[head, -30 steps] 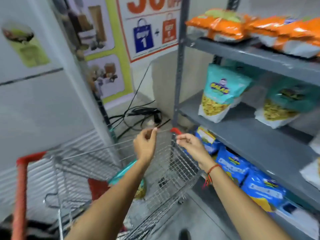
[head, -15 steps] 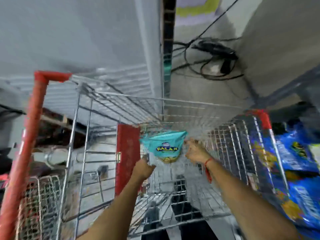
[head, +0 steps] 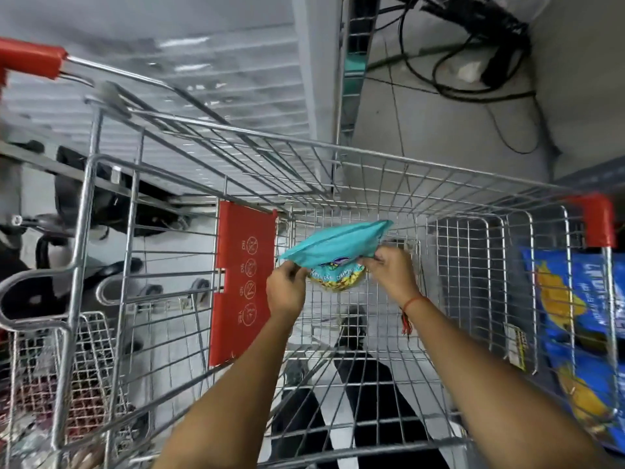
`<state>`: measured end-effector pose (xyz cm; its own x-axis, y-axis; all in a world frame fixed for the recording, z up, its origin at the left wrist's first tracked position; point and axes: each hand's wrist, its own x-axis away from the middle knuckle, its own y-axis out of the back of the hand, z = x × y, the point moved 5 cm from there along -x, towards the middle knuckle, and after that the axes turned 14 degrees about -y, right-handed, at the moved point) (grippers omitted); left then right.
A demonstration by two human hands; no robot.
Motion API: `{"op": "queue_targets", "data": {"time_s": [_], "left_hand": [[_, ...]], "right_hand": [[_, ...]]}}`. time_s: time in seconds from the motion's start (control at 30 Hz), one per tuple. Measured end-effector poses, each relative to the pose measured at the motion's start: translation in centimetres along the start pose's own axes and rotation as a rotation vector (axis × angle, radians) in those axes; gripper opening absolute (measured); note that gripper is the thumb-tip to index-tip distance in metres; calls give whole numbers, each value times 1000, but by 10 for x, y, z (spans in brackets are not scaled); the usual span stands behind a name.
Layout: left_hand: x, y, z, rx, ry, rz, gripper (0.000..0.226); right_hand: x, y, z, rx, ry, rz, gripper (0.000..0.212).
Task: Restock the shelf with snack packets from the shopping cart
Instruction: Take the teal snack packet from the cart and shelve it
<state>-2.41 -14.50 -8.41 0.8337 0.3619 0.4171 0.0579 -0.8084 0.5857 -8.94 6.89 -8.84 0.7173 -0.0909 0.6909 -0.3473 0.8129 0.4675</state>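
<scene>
I look straight down into the wire shopping cart [head: 372, 160]. Both my hands are inside its basket, holding one teal snack packet [head: 338, 247] with a yellow picture on its lower part. My left hand [head: 285, 292] pinches the packet's left edge. My right hand [head: 394, 275], with a red thread at the wrist, grips its right edge. The packet hangs above the cart's mesh floor, top edge tilted up to the right. Blue snack packets [head: 571, 299] on the low shelf show through the cart's right wall.
A red child-seat flap [head: 241, 286] stands inside the cart at left, and a red handle [head: 30, 62] at top left. A tangle of black cables [head: 473, 45] lies on the floor beyond the cart. A white louvred panel [head: 236, 79] rises behind. My dark shoes show under the mesh.
The view swung from the shelf down into the cart. My hands went from the cart's far rim into the basket, took the teal packet and have lifted it a little.
</scene>
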Motion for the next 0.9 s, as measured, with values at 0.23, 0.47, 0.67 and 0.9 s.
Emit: {"op": "queue_targets", "data": {"time_s": [0.23,0.47,0.67,0.9], "left_hand": [[14,14,-43,71,-127,-9,16],[49,55,-143,160,-453,83,21],[103,91,-268,248,-786,143,32],[199,115,-409,496,-1058,257,31]], "right_hand": [[44,35,2,-164,27,-94,14],[130,109,28,-345,117,-262,37],[242,198,59,-449,288,-584,52],[415,288,94,-546,472,-1011,51]]}}
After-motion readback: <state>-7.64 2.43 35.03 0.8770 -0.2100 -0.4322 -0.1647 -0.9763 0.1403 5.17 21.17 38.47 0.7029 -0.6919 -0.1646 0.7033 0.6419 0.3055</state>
